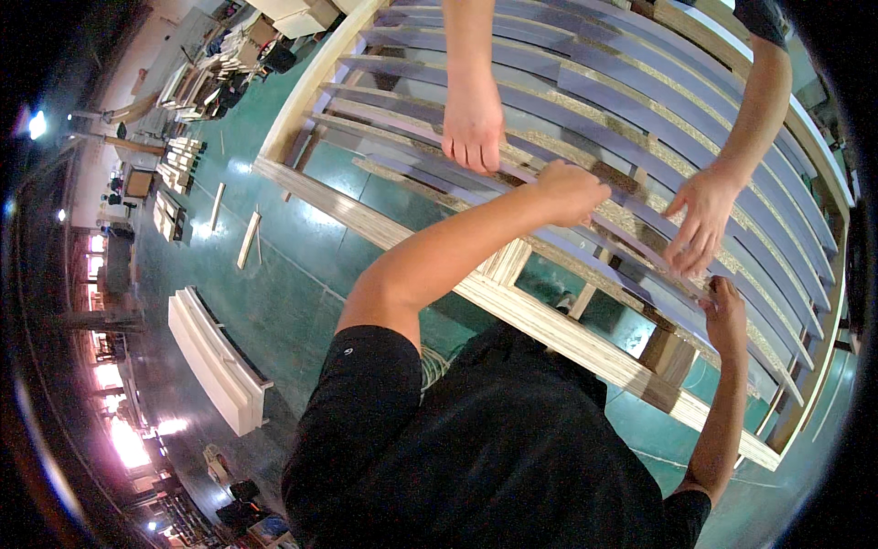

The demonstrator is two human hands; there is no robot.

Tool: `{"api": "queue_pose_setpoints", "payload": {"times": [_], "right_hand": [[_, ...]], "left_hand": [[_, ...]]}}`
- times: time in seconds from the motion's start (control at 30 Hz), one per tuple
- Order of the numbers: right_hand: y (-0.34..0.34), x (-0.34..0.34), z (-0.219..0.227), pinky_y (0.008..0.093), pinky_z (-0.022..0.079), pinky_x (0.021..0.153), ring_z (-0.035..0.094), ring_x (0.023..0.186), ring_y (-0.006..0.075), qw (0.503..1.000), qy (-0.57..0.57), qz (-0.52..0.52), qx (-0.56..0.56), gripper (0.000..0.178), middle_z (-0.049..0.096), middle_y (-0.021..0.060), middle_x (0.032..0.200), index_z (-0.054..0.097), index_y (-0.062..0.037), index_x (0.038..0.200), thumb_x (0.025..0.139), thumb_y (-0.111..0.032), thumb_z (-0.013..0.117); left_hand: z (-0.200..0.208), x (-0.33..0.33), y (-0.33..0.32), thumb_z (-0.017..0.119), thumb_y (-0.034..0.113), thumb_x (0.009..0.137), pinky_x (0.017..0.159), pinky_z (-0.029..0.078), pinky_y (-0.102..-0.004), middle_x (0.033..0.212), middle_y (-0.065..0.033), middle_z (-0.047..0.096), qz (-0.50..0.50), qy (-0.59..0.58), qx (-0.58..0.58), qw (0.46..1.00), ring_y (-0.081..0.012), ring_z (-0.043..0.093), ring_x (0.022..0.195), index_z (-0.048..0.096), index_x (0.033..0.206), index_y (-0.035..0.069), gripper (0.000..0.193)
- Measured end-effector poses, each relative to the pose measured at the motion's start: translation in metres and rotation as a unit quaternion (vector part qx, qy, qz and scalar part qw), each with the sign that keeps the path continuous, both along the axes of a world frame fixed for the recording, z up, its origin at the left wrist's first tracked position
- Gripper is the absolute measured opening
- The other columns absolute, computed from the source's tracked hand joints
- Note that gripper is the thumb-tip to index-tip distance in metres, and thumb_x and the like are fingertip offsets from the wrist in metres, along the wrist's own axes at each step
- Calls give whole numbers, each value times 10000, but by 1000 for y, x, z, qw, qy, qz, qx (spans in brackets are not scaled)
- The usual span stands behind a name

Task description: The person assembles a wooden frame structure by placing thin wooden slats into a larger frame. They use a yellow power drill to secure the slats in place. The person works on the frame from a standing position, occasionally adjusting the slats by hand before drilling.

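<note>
A large pale wooden frame (549, 320) with several grey-purple slats (585, 91) across it lies in front of me over the green floor. My left hand (572, 190) is curled into a fist around one slat near the frame's middle. My right hand (727, 311) grips the end of another slat by the near rail. Across the frame, another person's two hands reach in from the top: one hand (473, 128) rests fingers down on the slats just beyond my left hand, the other hand (702, 220) touches a slat just above my right hand.
A long white panel (215, 357) lies on the green floor (293, 274) to the left. Two loose wood strips (247, 238) lie near the frame's corner. Stacks of wooden frames (178, 156) and boxes stand farther left and at the top.
</note>
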State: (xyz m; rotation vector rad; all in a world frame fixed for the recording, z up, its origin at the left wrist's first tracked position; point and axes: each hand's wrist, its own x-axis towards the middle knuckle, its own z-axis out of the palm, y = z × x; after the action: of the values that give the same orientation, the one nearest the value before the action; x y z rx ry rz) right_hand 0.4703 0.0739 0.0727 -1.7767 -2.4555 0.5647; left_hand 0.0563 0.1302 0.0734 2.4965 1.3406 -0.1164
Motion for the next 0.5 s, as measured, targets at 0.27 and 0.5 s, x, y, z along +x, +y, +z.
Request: {"api": "queue_pose_setpoints", "payload": {"times": [0.27,0.5], "right_hand": [[2,-36,3,526,503,945,593,1160,410,998,-38,45,18,352,653,160,1168,582,-52,1183,898,-199,725],[-8,-17,-30,511,497,947,609,1129,374,991,-53,23,120,310,638,137,1161,643,-94,1095,847,-231,770]], "left_hand": [[-3,-31,-15,797,332,842,924,542,-503,1258,-74,647,34,18,2,999,-327,598,1215,672,1171,122,410],[-33,-32,-3,783,303,865,1051,472,-493,1289,-147,628,27,-23,24,999,-368,573,1237,656,1255,88,463]]}}
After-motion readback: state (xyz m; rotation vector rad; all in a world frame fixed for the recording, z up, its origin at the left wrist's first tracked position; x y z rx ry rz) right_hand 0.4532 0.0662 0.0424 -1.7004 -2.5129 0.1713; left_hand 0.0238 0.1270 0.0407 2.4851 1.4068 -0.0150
